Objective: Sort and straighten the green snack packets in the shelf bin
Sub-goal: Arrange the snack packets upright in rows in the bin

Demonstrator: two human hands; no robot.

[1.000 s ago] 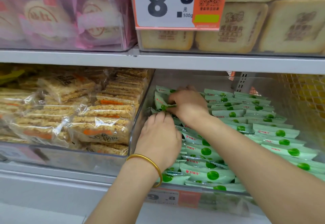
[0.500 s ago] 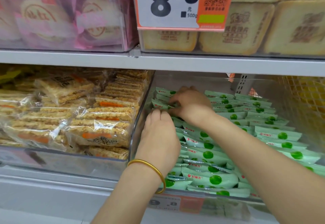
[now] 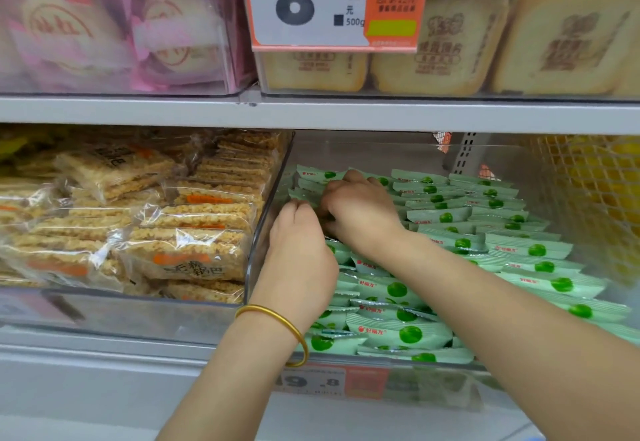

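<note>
**Green snack packets: working the back-left corner**

We have both hands inside the shelf bin, where the packets lie in overlapping rows from front to back. To the right of both grips the rows look neat, each packet shingled on the next with its green dot showing. Under our left grip and nearer us, the packets are looser, with several skewed and piled across one another.

Our left grip, with the gold bangle at its wrist, sits against the bin's left wall, fingers bent down into the gap there. Our right grip lies just beside it, a little farther back. Its knuckles are up and its fingers curl onto the leftmost row. The fingertips of both are buried among the wrappers, so we cannot tell whether either grip is pinching a packet or only pressing on it.

We judge the step in hand to be squaring the far end of the leftmost row, with the rows to the right done. The next move calls for seating that back packet flat and in line. After that, both grips should draw toward us along the wall to re-lay the skewed packets. The wrappers look slick and light, so a careless sweep could push the tidy neighbours out of line.
</note>
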